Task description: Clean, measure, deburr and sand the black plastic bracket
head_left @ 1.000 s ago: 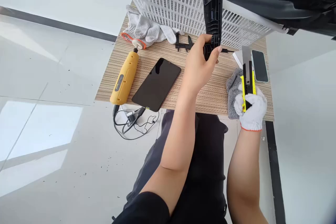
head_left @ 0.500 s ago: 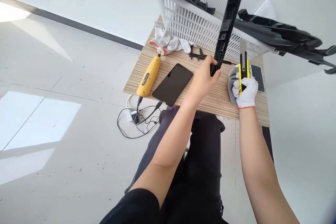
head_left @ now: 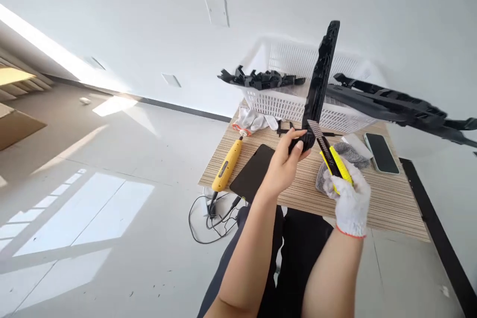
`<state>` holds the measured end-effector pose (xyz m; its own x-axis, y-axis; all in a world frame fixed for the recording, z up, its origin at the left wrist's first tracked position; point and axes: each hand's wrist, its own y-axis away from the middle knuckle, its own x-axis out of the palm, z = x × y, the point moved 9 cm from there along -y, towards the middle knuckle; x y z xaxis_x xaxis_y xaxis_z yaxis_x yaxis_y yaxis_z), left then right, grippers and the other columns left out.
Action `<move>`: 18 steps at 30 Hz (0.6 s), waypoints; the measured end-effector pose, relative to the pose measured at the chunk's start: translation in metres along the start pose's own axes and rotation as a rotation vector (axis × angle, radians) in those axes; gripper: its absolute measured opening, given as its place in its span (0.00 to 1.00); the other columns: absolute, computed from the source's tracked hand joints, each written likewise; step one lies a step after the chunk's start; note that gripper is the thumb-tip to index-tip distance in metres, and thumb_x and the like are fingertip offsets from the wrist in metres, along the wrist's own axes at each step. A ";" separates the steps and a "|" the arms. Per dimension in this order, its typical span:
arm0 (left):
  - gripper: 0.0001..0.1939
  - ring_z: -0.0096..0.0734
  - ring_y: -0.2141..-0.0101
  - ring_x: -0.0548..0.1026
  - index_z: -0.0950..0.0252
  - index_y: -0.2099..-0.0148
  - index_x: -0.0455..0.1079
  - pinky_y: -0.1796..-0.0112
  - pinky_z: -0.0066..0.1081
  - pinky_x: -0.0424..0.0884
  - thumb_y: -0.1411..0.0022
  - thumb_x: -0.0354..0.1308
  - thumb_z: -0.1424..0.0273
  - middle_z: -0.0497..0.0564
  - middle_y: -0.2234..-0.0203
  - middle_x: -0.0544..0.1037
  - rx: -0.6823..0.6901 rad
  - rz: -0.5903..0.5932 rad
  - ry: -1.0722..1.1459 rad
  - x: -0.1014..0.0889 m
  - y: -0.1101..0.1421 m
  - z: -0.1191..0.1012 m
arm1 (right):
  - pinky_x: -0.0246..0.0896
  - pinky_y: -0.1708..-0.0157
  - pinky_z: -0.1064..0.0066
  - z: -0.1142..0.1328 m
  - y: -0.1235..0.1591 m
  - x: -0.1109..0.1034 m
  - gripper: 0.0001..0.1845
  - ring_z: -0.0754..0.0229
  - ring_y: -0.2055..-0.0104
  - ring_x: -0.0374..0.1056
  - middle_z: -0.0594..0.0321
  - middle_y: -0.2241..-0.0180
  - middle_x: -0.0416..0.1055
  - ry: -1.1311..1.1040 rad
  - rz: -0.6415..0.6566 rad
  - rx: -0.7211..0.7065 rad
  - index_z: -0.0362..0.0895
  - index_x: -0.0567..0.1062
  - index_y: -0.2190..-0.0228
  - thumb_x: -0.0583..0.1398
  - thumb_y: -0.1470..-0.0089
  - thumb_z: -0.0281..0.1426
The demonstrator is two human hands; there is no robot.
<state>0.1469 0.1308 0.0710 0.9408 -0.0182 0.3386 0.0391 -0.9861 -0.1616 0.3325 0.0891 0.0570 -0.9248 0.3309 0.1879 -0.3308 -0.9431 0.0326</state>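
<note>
My bare left hand (head_left: 285, 163) grips the lower end of a long black plastic part (head_left: 318, 82), which stands up at a slight tilt. In my right hand (head_left: 352, 201), which wears a white knit glove with an orange cuff, is a yellow and black utility knife (head_left: 333, 161). Its blade is out, and the tip overlaps the black part just above my left fingers; whether it touches I cannot tell. A grey cloth (head_left: 348, 155) lies on the table behind the knife hand.
A white plastic basket (head_left: 274, 104) with black plastic parts (head_left: 387, 102) across its rim stands at the back of the wooden table (head_left: 387, 208). A yellow rotary tool (head_left: 227, 166), a dark tablet (head_left: 253, 174), a white glove (head_left: 255, 120), black calipers (head_left: 285, 130) and a phone (head_left: 382, 153) lie around my hands.
My right hand has swung the knife leftward, bringing the blade to the black part's lower end. The part's base has turned in my left hand. The camera view has shifted.
</note>
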 end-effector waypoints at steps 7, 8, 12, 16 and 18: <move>0.20 0.47 0.37 0.74 0.55 0.42 0.73 0.45 0.42 0.80 0.34 0.68 0.61 0.55 0.41 0.77 0.074 -0.024 -0.232 -0.003 -0.006 -0.017 | 0.57 0.83 0.70 0.015 0.000 -0.046 0.26 0.56 0.75 0.70 0.58 0.70 0.79 0.014 -0.065 -0.026 0.55 0.87 0.61 0.65 0.66 0.25; 0.21 0.48 0.36 0.73 0.55 0.42 0.73 0.44 0.42 0.80 0.35 0.69 0.62 0.55 0.41 0.77 0.090 -0.029 -0.276 -0.004 -0.007 -0.018 | 0.55 0.83 0.71 0.014 0.001 -0.044 0.26 0.57 0.76 0.69 0.58 0.70 0.79 0.041 -0.014 -0.002 0.55 0.87 0.61 0.65 0.66 0.24; 0.19 0.47 0.33 0.70 0.54 0.43 0.71 0.43 0.42 0.79 0.34 0.68 0.61 0.55 0.40 0.77 0.157 -0.042 -0.373 -0.008 -0.011 -0.014 | 0.52 0.83 0.73 -0.001 0.006 -0.040 0.27 0.61 0.78 0.65 0.62 0.76 0.76 0.130 0.113 0.091 0.54 0.88 0.59 0.65 0.63 0.22; 0.21 0.45 0.37 0.75 0.54 0.44 0.71 0.43 0.43 0.79 0.36 0.70 0.59 0.55 0.40 0.78 0.252 -0.038 -0.439 -0.013 -0.016 -0.005 | 0.49 0.84 0.75 -0.014 0.009 -0.029 0.28 0.66 0.81 0.60 0.66 0.77 0.74 0.184 0.233 0.142 0.54 0.87 0.54 0.64 0.58 0.24; 0.21 0.43 0.40 0.77 0.55 0.47 0.72 0.44 0.41 0.79 0.38 0.72 0.61 0.54 0.43 0.80 0.304 -0.031 -0.490 -0.015 -0.017 -0.004 | 0.52 0.83 0.75 -0.016 0.007 -0.025 0.28 0.67 0.81 0.59 0.67 0.75 0.75 0.256 0.244 0.126 0.55 0.86 0.52 0.65 0.56 0.25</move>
<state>0.1309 0.1474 0.0727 0.9810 0.1603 -0.1096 0.0962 -0.8916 -0.4424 0.3502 0.0745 0.0373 -0.9959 0.0781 -0.0458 -0.0839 -0.9865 0.1405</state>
